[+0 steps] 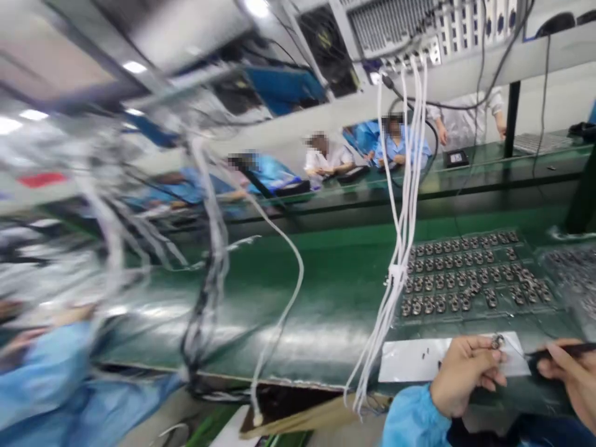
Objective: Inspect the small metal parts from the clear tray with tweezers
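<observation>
My left hand (468,372), in a light blue sleeve, pinches a small metal part (497,341) between thumb and fingers at the lower right. My right hand (570,372), at the right edge, is closed round a black-handled tool (542,356). Its thin tip points left toward the metal part; whether they touch I cannot tell. Under my left hand lies a white sheet (395,361) with a few tiny dark pieces (425,353) on it. Just beyond is a clear plastic tray (475,315) holding rows of similar small metal parts (465,261).
Another tray of parts (572,273) lies at the right. White cables (400,248) hang down left of my sheet onto the green bench (326,323). A co-worker's blue sleeve (51,372) is at the left, blurred. Several people sit across the bench.
</observation>
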`<control>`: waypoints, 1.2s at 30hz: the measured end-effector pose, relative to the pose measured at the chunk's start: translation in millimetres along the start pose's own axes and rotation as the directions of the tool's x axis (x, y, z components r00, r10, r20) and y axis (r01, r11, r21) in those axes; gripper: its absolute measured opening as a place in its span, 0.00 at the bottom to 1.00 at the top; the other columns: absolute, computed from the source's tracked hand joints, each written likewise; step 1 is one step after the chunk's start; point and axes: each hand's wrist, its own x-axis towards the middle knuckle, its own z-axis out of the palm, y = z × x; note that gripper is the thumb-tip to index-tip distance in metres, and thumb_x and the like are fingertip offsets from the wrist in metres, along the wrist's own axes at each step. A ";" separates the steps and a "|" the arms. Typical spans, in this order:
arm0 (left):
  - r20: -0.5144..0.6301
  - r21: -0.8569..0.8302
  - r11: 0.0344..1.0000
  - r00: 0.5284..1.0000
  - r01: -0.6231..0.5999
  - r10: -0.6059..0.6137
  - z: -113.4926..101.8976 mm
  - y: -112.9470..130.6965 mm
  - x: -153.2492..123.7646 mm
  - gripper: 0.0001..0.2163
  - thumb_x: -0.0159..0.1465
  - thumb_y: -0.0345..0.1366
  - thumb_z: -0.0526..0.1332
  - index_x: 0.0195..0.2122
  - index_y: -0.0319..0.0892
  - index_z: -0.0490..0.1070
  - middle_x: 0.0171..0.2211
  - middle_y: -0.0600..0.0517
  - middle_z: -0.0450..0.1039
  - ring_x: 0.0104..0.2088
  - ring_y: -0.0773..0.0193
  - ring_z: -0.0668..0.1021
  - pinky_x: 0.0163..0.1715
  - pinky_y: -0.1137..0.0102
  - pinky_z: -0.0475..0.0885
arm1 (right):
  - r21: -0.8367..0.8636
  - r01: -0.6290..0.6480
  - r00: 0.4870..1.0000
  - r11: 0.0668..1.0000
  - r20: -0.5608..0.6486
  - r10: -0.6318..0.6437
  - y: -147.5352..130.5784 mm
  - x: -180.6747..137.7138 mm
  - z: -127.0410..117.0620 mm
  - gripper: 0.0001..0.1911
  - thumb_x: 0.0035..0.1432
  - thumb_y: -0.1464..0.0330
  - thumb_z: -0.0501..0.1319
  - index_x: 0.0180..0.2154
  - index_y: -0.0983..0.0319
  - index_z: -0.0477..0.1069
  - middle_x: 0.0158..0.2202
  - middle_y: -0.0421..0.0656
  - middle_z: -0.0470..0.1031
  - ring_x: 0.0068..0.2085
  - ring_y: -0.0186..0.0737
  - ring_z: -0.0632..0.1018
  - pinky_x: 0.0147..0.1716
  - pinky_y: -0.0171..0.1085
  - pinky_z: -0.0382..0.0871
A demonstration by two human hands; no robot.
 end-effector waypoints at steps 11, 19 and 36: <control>0.039 -0.003 0.999 0.998 0.047 -0.047 -1.9 -9.6 8.4 0.18 0.46 0.38 0.70 0.35 0.33 0.72 0.34 0.42 0.76 0.27 0.63 0.78 0.25 0.73 0.71 | -0.018 0.043 0.999 0.999 -0.020 -0.043 -8.0 -1.2 41.3 0.16 0.38 0.62 0.73 0.25 0.64 0.72 0.19 0.41 0.76 0.20 0.40 0.77 0.18 0.34 0.73; 0.020 -0.044 0.998 0.999 0.044 -0.043 -1.5 -8.9 6.6 0.18 0.46 0.38 0.71 0.35 0.34 0.71 0.31 0.43 0.76 0.30 0.59 0.79 0.28 0.72 0.72 | -0.177 0.090 0.995 0.980 0.050 -0.082 7.7 0.4 33.9 0.14 0.45 0.61 0.70 0.29 0.63 0.72 0.21 0.42 0.77 0.22 0.42 0.77 0.23 0.37 0.72; 0.040 -0.103 0.994 0.998 0.044 -0.040 -2.5 -7.4 4.6 0.19 0.44 0.34 0.72 0.37 0.33 0.74 0.32 0.42 0.77 0.33 0.59 0.79 0.33 0.71 0.72 | -0.337 0.152 0.985 0.929 0.132 -0.113 -5.1 -9.0 43.2 0.14 0.47 0.59 0.68 0.27 0.63 0.71 0.19 0.44 0.77 0.22 0.43 0.77 0.24 0.37 0.72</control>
